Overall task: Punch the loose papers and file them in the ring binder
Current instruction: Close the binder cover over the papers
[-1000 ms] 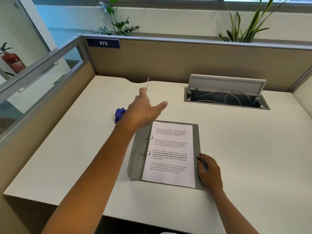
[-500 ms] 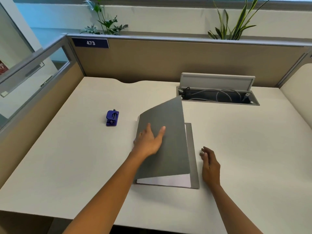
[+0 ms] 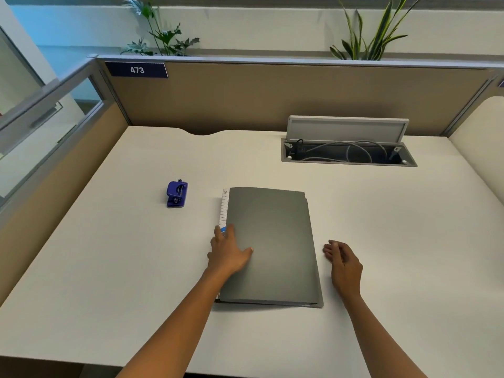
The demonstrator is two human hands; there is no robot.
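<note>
Grey ring binder (image 3: 272, 244) closed, frame centre on desk (image 3: 109, 268). Left hand (image 3: 227, 253) flat on its cover, right hand (image 3: 345, 261) loosely curled just right. Blue punch (image 3: 176, 194) left of binder.

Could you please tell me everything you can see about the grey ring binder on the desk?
The ring binder is closed and lies flat on the white desk, spine to the left. Its cover is plain matte grey, like plastic or coated board; the spine carries a white ruled label with a blue mark. The left hand rests with straight fingers on the cover near the spine. The right hand lies just beside its right edge.
</note>
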